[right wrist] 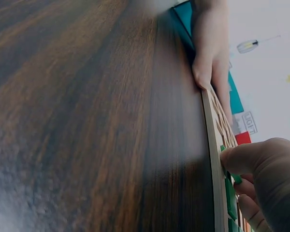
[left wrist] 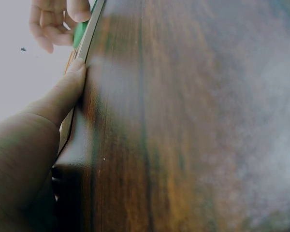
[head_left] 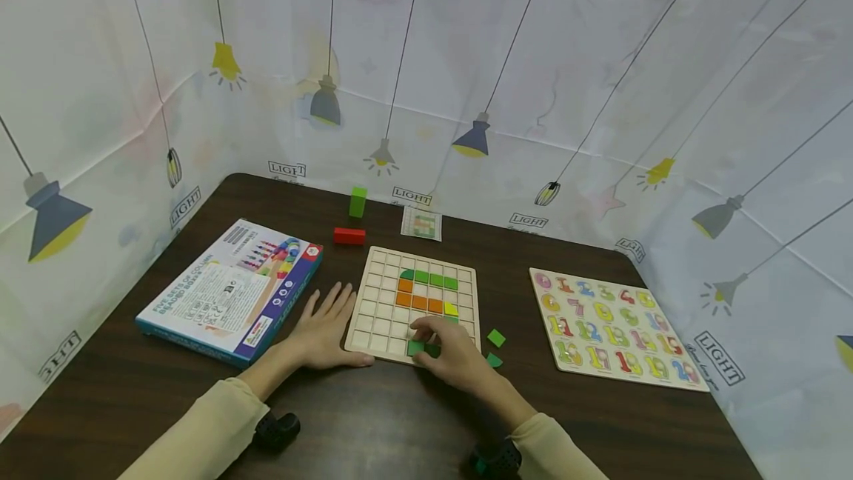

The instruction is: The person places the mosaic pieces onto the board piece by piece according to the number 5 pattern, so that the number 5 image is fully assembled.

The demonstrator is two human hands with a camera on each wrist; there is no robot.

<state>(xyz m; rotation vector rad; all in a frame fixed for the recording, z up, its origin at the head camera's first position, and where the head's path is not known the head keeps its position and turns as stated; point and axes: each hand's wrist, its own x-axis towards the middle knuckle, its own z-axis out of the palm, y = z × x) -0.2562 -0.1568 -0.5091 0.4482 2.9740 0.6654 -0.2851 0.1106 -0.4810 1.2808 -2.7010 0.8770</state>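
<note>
A wooden grid board (head_left: 373, 295) lies on the table, bearing orange tiles (head_left: 420, 302), green tiles (head_left: 436, 280) and a yellow piece (head_left: 451, 309). My left hand (head_left: 324, 335) rests spread beside its left edge, thumb touching the near left corner. Over the near edge, my right hand (head_left: 453, 352) has thumb and fingers bent around a green tile (right wrist: 237, 178), which it pinches at the board in the right wrist view. Another green tile (right wrist: 230, 198) sits just by that thumb. Right of the board lie a loose green square (head_left: 496, 338) and a green curved piece (head_left: 494, 360).
A boxed bead toy (head_left: 226, 295) lies at the left. Behind the board are a red block (head_left: 349, 236), an upright green block (head_left: 358, 202) and a small pattern card (head_left: 421, 224). A number puzzle board (head_left: 613, 328) lies at the right. Printed cloth hangs around the table.
</note>
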